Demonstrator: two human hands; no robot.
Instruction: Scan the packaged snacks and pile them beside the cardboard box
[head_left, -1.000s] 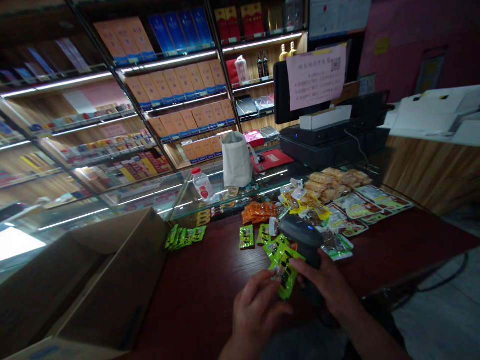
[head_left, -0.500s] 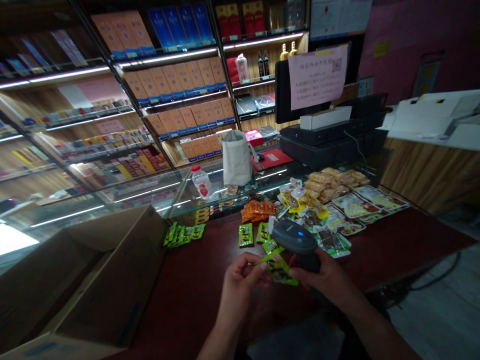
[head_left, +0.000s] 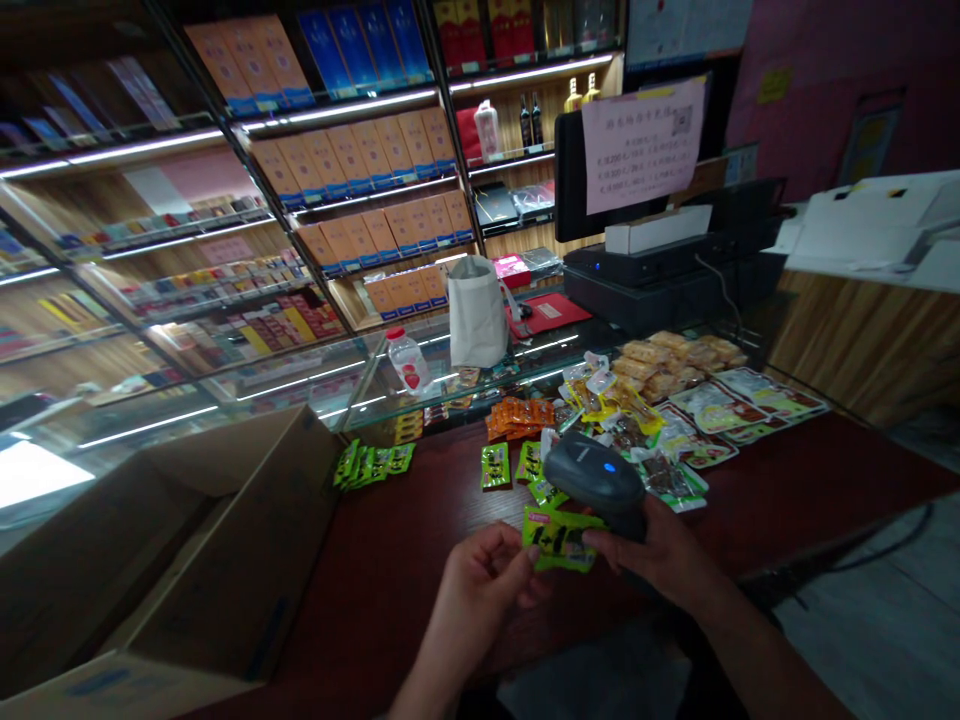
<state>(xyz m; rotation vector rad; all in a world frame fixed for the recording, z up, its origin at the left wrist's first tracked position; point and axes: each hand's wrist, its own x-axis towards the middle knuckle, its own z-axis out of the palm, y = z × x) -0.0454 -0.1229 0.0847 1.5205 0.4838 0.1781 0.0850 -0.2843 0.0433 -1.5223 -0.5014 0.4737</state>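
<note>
A grey barcode scanner (head_left: 596, 475) with a lit blue spot on top is gripped in my right hand (head_left: 667, 550). The thumb of that hand also presses the right end of a green snack packet (head_left: 559, 540), which lies just under the scanner's head. At the packet's left edge, my left hand (head_left: 487, 575) pinches it between thumb and fingers. The packet's printed face is turned up towards me. Just beyond the scanner are more green packets (head_left: 495, 466) on the dark red tabletop (head_left: 390, 570). Another little bunch of green packets (head_left: 373, 464) sits farther left.
An open cardboard box (head_left: 225, 560) stands at the left. Orange packets (head_left: 519, 418), clear snack bags (head_left: 667, 475) and wrapped tan snacks (head_left: 667, 362) lie behind the scanner. Beyond are a white bag (head_left: 476, 315), a red-capped bottle (head_left: 407, 362) and a monitor (head_left: 570, 180).
The green packet has turned from a tilted, folded pose to lying flatter, face up. My left hand has shifted slightly down. The scanner stays in my right hand.
</note>
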